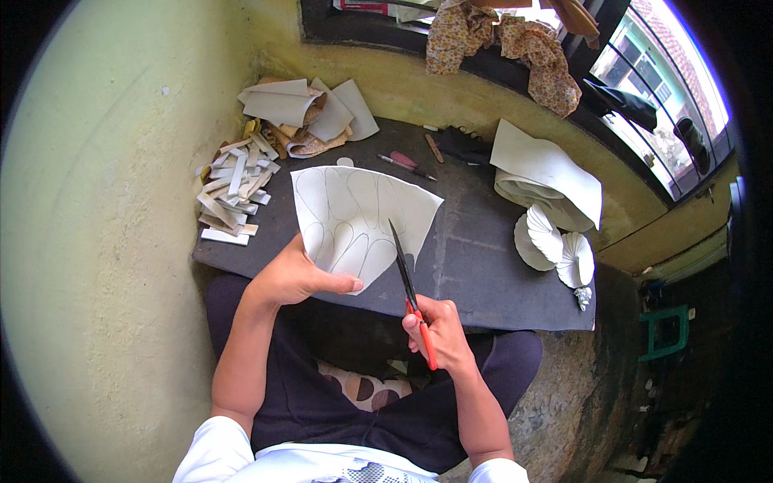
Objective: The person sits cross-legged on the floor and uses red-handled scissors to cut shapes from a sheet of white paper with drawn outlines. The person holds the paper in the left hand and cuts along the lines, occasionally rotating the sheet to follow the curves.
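Note:
My left hand (298,274) grips the lower left edge of a white sheet (354,201), its thumb pressed on the near corner. Rounded petal-like outlines are drawn in dark line across the sheet, which bends a little toward me. Closed round the red handles of a pair of scissors (409,282) is my right hand (439,330). The long dark blades point away from me and overlap the right part of the sheet. Whether they are cutting into it, I cannot tell.
The dark low table (483,266) carries a heap of pale strips (235,189), stacked sheets (298,113) at the back left, a pen (407,167), a rolled white sheet (547,173) and white shell-shaped pieces (555,245) at the right. A barred window (652,80) with flowered cloth (539,60) stands behind.

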`<state>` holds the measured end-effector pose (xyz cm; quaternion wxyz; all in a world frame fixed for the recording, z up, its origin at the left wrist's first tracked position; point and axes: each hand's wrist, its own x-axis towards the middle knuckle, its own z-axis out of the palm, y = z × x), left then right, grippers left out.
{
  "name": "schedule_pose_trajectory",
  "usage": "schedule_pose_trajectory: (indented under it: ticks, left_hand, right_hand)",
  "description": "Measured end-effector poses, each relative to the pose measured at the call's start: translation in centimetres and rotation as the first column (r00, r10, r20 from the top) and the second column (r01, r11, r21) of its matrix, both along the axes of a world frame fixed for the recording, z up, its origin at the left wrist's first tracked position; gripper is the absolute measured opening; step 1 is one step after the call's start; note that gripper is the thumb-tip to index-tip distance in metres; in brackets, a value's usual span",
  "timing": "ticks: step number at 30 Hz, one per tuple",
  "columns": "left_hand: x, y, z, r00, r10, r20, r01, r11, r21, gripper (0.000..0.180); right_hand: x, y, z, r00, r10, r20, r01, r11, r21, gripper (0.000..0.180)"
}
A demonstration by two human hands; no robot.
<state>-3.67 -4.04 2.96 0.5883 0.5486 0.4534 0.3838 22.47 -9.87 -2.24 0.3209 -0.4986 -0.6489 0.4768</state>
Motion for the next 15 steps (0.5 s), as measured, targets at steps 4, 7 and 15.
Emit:
schedule_pose_trajectory:
  ticks: [4,7,15]
  left_hand:
    - [-0.6,0.1,0.0,0.999,0.000,-0.049,0.000,1.000,-0.002,0.101]
    - [-1.1,0.4,0.0,0.995,-0.030,-0.099,0.029,0.999,-0.017,0.102]
    - [-2.3,0.6,-0.4,0.995,-0.073,-0.074,0.074,0.997,0.006,0.092]
  right_hand:
    - [-0.1,0.0,0.2,1.000,-0.005,0.031,0.005,1.000,0.004,0.074]
    - [0.4,0.1,-0.2,0.997,-0.005,0.077,0.002,0.999,0.033,0.076]
    - [1.4,0.5,0.7,0.987,0.053,0.149,-0.049,0.998,-0.033,0.078]
